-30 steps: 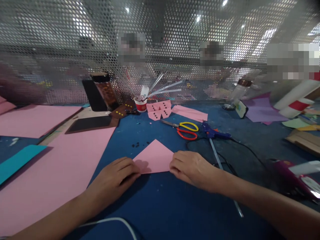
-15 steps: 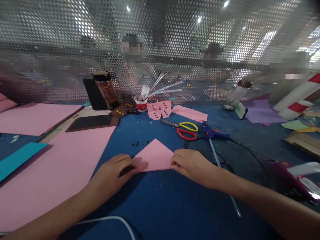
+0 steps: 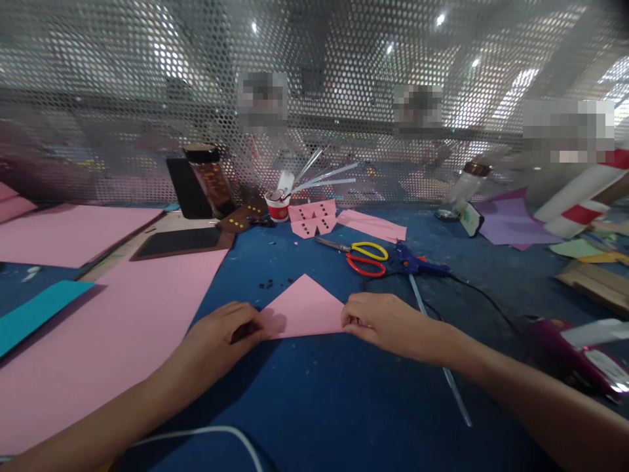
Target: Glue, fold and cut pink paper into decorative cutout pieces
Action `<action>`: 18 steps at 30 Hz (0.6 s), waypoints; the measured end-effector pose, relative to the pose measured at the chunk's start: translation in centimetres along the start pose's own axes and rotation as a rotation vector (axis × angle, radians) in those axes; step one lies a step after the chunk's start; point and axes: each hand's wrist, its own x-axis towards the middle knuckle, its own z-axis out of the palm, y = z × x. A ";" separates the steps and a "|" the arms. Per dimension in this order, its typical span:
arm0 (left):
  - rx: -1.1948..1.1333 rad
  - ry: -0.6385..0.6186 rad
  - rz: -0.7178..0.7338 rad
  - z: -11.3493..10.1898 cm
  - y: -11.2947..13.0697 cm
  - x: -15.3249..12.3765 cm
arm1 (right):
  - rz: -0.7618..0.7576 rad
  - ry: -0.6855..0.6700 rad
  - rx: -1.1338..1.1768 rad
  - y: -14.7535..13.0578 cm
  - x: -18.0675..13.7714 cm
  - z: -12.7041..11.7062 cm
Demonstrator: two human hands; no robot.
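Observation:
A pink sheet of paper (image 3: 305,307), folded into a triangle, lies flat on the blue table with its peak pointing away from me. My left hand (image 3: 230,331) pinches its left corner, thumb below and fingers curled above. At the opposite corner my right hand (image 3: 381,324) has its fingers closed on the paper's edge. Just beyond the fold sit several tiny black scraps (image 3: 268,284). Scissors (image 3: 361,252) with one yellow and one red handle rest farther back. Beside them is a blue glue gun (image 3: 417,261), and a clear glue stick (image 3: 455,390) passes under my right forearm.
Large pink sheets (image 3: 122,341) and a teal sheet (image 3: 44,311) cover the left. A paper cup (image 3: 278,208) with glue sticks, a pink cut-out with black squares (image 3: 313,219) and a dark jar (image 3: 213,177) stand before the perforated metal screen (image 3: 314,151). Purple paper (image 3: 511,219) lies at right.
My right hand has slid slightly to the right along the folded edge, baring more of that corner. My left hand stays at the left corner.

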 end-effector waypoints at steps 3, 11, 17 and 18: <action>-0.006 -0.007 0.001 -0.1 -0.1 0.0 | 0.009 -0.003 0.019 0.1 -0.1 -0.1; 0.004 -0.008 -0.023 -0.3 -0.3 -0.1 | 0.054 -0.020 0.072 0.8 -0.4 -0.7; 0.006 0.010 -0.033 -0.4 -0.2 0.0 | 0.092 -0.041 0.097 0.9 -0.4 -1.0; 0.003 0.009 -0.031 -0.4 -0.2 0.0 | 0.098 -0.043 0.098 0.9 -0.4 -1.0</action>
